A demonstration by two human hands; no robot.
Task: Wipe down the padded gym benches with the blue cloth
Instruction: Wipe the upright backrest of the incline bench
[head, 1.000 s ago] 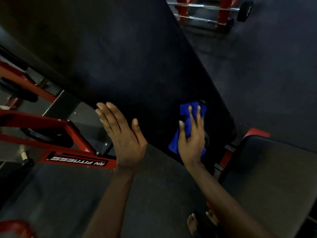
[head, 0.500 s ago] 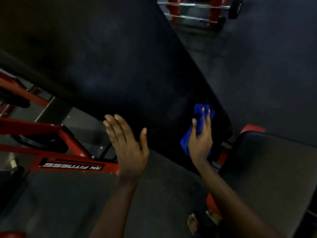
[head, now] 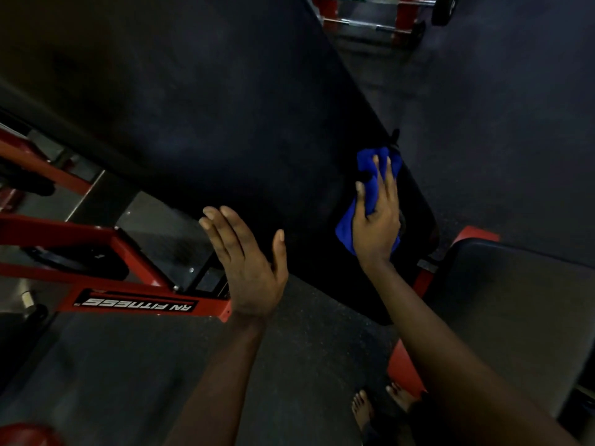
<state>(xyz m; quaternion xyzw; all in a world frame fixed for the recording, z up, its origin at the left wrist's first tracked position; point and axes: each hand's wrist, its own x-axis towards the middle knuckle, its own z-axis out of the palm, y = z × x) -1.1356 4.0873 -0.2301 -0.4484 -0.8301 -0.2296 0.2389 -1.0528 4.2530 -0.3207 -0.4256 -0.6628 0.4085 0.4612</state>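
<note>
A large black padded bench back (head: 225, 107) slopes across the upper middle of the head view. My right hand (head: 376, 217) presses the bunched blue cloth (head: 370, 188) flat against the pad's lower right edge, fingers straight over the fabric. My left hand (head: 248, 268) hovers flat and empty near the pad's lower left edge, fingers extended. A second dark padded seat (head: 515, 300) sits at the lower right.
A red steel frame (head: 106, 284) with a white-lettered label lies at the left. More red racks with chrome bars (head: 370, 17) stand at the top. Dark rubber floor (head: 515, 107) spreads right of the bench. My bare feet (head: 380, 407) show at the bottom.
My right hand has slid the blue cloth rightward along the pad's lower edge. My left hand has drifted a little right and down, still flat.
</note>
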